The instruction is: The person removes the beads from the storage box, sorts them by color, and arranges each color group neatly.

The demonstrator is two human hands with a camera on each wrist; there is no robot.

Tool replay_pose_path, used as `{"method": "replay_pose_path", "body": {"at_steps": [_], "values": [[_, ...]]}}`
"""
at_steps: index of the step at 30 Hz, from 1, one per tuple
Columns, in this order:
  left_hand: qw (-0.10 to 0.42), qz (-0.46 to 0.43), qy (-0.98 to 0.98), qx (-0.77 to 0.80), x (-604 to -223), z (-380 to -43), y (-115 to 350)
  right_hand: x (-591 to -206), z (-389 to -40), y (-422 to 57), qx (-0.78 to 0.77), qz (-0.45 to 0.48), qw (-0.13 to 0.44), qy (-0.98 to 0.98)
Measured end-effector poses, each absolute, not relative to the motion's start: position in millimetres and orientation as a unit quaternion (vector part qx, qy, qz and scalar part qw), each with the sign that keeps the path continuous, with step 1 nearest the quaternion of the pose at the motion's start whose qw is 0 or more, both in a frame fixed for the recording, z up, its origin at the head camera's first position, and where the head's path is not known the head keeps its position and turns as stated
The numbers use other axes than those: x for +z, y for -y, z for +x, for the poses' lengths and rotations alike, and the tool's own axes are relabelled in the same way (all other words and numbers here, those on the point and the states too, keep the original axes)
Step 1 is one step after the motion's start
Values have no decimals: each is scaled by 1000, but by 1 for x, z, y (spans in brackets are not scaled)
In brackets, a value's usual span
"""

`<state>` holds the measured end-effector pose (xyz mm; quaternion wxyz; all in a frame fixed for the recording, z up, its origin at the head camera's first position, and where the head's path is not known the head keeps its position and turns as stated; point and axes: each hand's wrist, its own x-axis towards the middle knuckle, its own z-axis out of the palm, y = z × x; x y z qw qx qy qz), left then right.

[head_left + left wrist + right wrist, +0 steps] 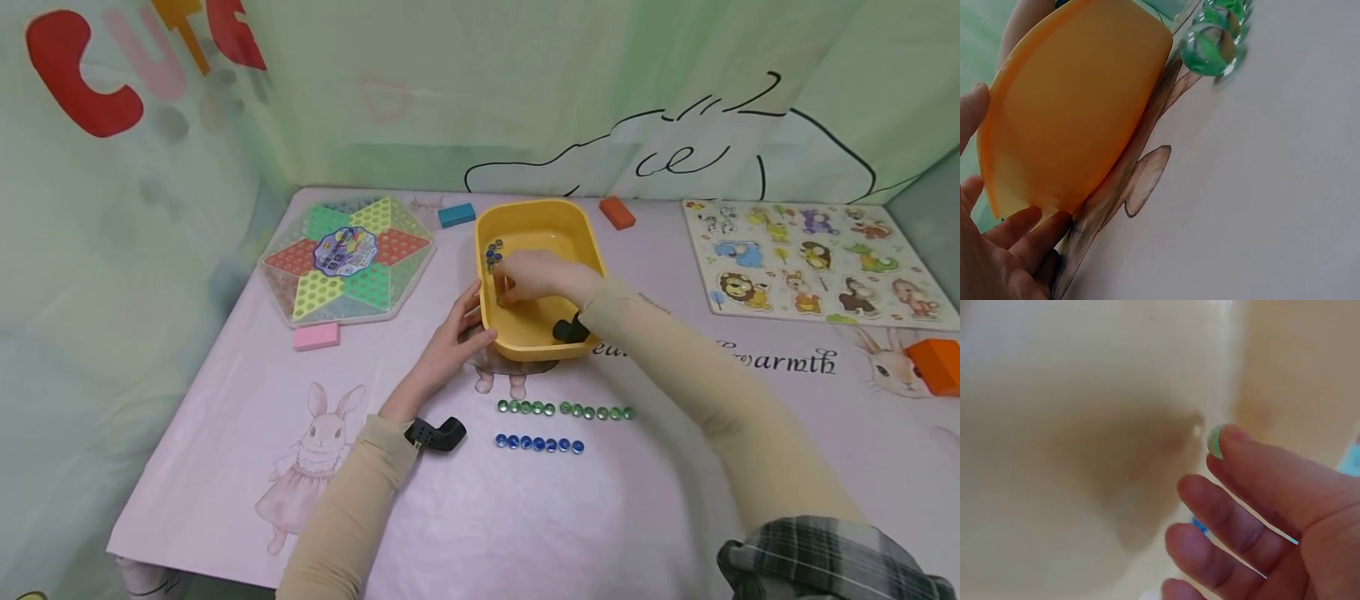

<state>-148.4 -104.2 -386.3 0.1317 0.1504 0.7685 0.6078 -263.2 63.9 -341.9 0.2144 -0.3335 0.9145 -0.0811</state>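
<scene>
A yellow plastic tub (540,342) stands on the table. My right hand (536,277) reaches down inside it, near its left wall. Between thumb and forefinger it pinches a green glass marble (1214,442), while the other fingers hang loosely bent. Several blue marbles (492,252) lie at the tub's left side, just beyond that hand. My left hand (448,343) rests against the outside of the tub's near left corner, fingers spread along the wall; in the left wrist view the fingertips (1057,225) touch its lower part.
In front of the tub run a row of green marbles (588,412) and a row of blue marbles (538,443). A star-patterned game board (345,262) lies left, an animal puzzle board (802,262) right. Around sit blue (457,215), pink (317,337) and orange blocks (617,213).
</scene>
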Motion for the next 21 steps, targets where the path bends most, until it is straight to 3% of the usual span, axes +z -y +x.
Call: {"method": "replay_pose_path", "body": {"at_steps": [11, 21], "values": [[121, 142, -770, 611, -417, -162, 103, -314, -262, -98, -122, -341, 182, -914], [109, 136, -775, 607, -420, -161, 105, -298, -233, -117, -140, -336, 171, -916]]}}
